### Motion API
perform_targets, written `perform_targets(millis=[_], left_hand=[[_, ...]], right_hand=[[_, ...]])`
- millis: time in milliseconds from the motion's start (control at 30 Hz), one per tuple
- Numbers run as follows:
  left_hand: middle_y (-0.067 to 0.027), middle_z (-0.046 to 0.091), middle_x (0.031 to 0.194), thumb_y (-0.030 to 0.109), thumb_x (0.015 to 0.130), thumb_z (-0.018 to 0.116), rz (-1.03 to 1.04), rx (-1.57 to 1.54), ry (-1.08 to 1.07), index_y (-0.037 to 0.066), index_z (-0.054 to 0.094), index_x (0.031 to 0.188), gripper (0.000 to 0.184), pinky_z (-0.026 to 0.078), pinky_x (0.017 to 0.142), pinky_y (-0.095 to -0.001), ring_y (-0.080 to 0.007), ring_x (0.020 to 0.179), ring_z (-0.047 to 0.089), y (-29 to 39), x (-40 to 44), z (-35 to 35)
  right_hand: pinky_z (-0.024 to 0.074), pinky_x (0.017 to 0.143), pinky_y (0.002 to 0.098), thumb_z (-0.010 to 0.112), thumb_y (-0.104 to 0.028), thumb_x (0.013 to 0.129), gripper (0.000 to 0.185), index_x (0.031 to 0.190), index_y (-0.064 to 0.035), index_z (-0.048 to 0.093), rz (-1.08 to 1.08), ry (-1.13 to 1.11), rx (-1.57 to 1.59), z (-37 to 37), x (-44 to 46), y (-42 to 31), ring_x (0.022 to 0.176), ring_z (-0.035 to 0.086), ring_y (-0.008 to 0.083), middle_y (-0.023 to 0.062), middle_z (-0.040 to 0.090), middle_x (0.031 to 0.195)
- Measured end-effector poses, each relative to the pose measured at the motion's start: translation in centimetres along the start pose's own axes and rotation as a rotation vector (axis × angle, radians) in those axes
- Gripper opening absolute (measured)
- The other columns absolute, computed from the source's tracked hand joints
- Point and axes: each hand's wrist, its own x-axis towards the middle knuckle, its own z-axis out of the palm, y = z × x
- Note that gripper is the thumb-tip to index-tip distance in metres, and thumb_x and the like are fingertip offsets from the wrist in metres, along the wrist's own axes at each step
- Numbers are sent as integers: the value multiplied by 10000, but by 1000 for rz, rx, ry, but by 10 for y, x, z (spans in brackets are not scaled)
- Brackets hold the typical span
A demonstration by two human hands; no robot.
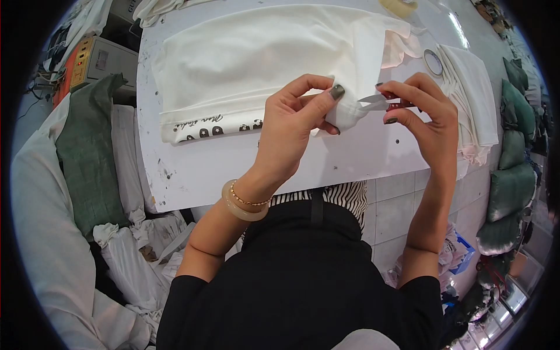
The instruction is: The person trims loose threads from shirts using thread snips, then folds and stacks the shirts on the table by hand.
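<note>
A large piece of white fabric lies across the white table, its lower left edge printed with black lettering and dark motifs. My left hand is closed on a gathered part of this fabric, thumb against fingers. In my right hand is a pair of small thread snips with red handles. Their metal blades point left and meet the edge of the bunched cloth, close to my left fingertips. Whether the blades touch a thread cannot be made out.
Stacked white cloth pieces with pinkish edges lie on the table's right side, beside a tape roll. A metal box with an orange panel stands at left, near green fabric. Several green sacks line the right. Wrapped white bundles lie below left.
</note>
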Motion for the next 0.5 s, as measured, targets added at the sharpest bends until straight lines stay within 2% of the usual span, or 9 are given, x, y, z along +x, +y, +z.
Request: perform_targets(millis=[267,367,467,500], left_hand=[[-68,665,880,123,935,585,-20,32,-27,5,619,1048,167,511,601,-254,-88,690,612,3,0,1],[-68,664,882,128,934,589,-32,16,-42,6,622,1042,166,512,602,-252,-89,705,618,1,0,0],[-66,662,881,146,935,596,-31,20,-42,-20,630,1066,214,521,620,-254,-101,723,628,1,0,0],[-68,668,891,153,927,608,-77,83,-120,-18,638,1072,226,526,634,-258,-111,730,632,-1,0,-3]], right_hand=[[377,613,298,775,-177,655,304,932,-62,721,-195,-161,-156,-10,17,-1,698,456,167,20,539,737],[387,624,289,768,-151,670,297,947,-58,715,-227,-179,-187,-13,16,-1,702,474,138,2,566,763],[417,660,270,735,-82,741,284,1021,-57,693,33,7,157,-16,6,14,736,513,111,-7,608,822],[433,692,264,703,-66,781,270,1050,-55,679,101,224,256,-12,3,29,767,543,111,8,631,859]])
